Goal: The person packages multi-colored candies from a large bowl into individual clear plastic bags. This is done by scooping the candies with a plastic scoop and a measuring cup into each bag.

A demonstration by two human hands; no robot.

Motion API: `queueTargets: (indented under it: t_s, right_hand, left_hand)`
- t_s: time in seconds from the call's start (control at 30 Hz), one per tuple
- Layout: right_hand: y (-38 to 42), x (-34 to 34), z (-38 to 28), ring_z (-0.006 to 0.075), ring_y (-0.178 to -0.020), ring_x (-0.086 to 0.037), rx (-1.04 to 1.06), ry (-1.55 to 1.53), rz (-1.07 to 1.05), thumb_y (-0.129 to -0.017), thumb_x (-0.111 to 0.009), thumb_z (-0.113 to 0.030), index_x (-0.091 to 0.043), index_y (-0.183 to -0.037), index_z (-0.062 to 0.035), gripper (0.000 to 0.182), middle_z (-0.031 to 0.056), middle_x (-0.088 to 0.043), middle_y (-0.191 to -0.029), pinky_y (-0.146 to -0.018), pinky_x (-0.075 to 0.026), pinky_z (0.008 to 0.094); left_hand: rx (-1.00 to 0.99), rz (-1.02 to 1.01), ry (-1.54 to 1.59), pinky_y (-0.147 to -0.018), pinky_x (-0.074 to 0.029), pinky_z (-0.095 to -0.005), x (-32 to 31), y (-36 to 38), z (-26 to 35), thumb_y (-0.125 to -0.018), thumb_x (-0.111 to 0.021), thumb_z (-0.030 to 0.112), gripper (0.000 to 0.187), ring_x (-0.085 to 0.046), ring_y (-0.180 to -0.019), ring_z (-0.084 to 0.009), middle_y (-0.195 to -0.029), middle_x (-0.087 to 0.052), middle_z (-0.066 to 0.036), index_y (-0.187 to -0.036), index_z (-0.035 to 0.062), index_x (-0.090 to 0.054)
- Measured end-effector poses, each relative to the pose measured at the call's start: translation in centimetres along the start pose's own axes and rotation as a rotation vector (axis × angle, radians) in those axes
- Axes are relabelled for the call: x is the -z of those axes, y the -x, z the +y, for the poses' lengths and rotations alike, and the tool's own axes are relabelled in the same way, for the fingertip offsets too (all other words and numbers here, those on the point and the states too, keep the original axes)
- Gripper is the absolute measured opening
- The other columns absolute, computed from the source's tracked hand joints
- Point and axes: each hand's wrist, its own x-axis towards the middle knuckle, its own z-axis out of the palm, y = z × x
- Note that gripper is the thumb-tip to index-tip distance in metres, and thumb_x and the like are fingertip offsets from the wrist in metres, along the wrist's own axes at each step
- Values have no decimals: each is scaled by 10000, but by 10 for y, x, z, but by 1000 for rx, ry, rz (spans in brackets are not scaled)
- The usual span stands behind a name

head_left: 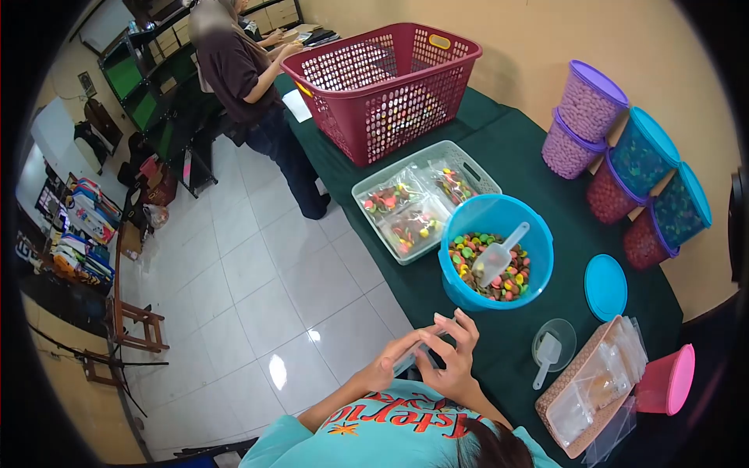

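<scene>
Close to my chest, my left hand (384, 370) and my right hand (451, 352) hold a small clear plastic bag (407, 360) between them. My left fingers are closed on its side, and my right fingers are bent around its other edge. Much of the bag is hidden by the fingers. Just beyond my right hand stands a blue bucket (540, 273) of colourful round candies (509, 287), with a clear scoop (499, 257) lying on them. Past it, a pale green tray (365, 204) holds several filled clear bags (417, 225).
A maroon basket (351, 117) stands farther back, near another person (242, 78). Stacked tubs (593, 101) line the wall. At right are a blue lid (605, 287), a bowl with a small scoop (548, 355), a basket of bags (555, 412) and a pink tub (663, 382).
</scene>
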Motion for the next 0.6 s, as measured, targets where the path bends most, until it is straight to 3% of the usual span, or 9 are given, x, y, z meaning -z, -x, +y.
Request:
queueTargets:
  t_s: [0.03,0.17,0.23,0.33,0.43,0.5,0.6]
  right_hand:
    - [-2,-9,1,337,-1155,-339,-63,-45,41,-610,-698,-39,-580,-994,-128,411,97,-472,-1161,-946,-285,455]
    - [-19,-20,12,320,-1148,-361,-62,-14,58,-595,-707,-45,-583,-987,-132,420,88,-493,-1152,-944,-281,455]
    - [-27,-24,23,269,-1120,-399,-65,-4,99,-632,-715,-102,-603,-986,-183,380,18,-521,-1141,-923,-260,446]
    - [-42,-24,43,250,-1109,-416,-21,41,128,-623,-725,-116,-617,-965,-186,365,3,-541,-1121,-922,-263,436]
    - [-64,-12,56,211,-1038,-475,-39,41,75,-628,-715,-104,-642,-914,-174,303,-16,-579,-1057,-914,-272,409]
    - [-88,-2,62,185,-919,-519,-49,63,19,-639,-695,-65,-663,-872,-155,252,-32,-606,-952,-879,-293,379]
    - [-103,3,77,175,-862,-517,-84,-7,1,-636,-692,-35,-668,-880,-149,271,-22,-603,-892,-830,-320,361]
  left_hand:
    - [1,0,3,-1019,-214,-403,6,-2,3,-694,-184,796,1020,-272,-1259,-315,-1349,-290,-199,-1295,-21,-297]
    - [48,3,34,-1010,-230,-402,28,-18,10,-694,-193,796,1000,-293,-1245,-308,-1338,-307,-194,-1265,-12,-336]
    - [64,-7,48,-1008,-233,-404,35,-26,9,-693,-191,797,998,-298,-1241,-306,-1338,-306,-192,-1262,-10,-341]
    - [44,-6,65,-995,-265,-384,50,-54,8,-695,-193,795,1003,-369,-1196,-290,-1271,-398,-193,-1223,-34,-386]
    - [17,-2,-33,-918,-376,-353,64,-79,12,-724,-212,769,978,-532,-1023,-275,-1053,-566,-194,-1108,-87,-491]
    - [7,-4,-85,-909,-386,-353,72,-95,22,-741,-226,751,955,-536,-1018,-277,-1053,-564,-201,-1108,-90,-493]
    - [-11,-17,-127,-898,-396,-347,77,-117,35,-772,-250,715,911,-540,-1016,-277,-1052,-563,-210,-1109,-96,-495]
